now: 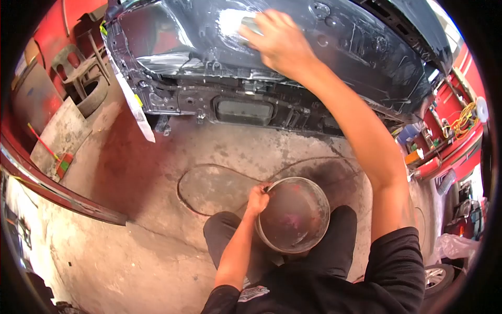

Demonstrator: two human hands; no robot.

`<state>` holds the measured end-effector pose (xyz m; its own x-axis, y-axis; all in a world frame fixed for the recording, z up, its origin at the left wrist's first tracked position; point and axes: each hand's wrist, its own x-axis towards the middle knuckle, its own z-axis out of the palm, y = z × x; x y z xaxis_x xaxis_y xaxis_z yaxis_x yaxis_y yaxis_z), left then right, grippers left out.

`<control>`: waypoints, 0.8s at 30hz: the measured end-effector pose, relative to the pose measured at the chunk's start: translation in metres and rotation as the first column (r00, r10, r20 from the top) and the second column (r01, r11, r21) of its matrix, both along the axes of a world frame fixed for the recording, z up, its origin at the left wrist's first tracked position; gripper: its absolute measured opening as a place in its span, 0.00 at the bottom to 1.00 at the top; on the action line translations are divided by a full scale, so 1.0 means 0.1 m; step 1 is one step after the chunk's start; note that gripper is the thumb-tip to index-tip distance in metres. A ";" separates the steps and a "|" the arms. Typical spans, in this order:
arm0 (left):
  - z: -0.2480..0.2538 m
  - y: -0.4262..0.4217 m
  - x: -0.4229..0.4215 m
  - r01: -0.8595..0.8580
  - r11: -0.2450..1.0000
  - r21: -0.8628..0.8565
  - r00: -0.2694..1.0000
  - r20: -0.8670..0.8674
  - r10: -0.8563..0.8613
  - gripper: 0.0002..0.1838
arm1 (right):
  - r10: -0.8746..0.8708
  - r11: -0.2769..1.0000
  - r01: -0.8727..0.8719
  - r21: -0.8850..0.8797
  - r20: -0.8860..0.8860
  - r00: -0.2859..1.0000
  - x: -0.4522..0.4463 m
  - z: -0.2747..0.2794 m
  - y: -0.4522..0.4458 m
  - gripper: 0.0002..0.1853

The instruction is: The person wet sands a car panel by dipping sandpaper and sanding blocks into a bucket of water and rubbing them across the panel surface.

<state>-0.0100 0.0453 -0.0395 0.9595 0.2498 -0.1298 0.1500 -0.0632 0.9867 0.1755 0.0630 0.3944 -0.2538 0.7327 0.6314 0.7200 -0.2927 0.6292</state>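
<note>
My right hand (285, 44) is stretched up onto the wet, dark car panel (209, 44). Its fingers are closed around a small pale grey pad (249, 24), pressed on the panel beside a bright glare; the hand partly hides the pad. Water streaks and drops cover the panel's surface. Low down between my knees, my left hand (257, 199) grips the rim of a round bucket (260, 230). The bucket holds murky greyish liquid with a pinkish patch at its middle.
A dark hose (180, 191) loops over the stained concrete floor. At the left are a plastic chair (73, 68), a tyre (94, 97) and a long dark red strip (68, 196). Shelving with tools and a yellow cord (460, 125) stands at right.
</note>
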 end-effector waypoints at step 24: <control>-0.06 -0.02 0.05 0.001 1.000 0.001 0.998 -0.067 -0.001 0.22 | -0.032 0.951 0.039 0.307 -0.029 0.999 0.23 0.52 0.76 0.18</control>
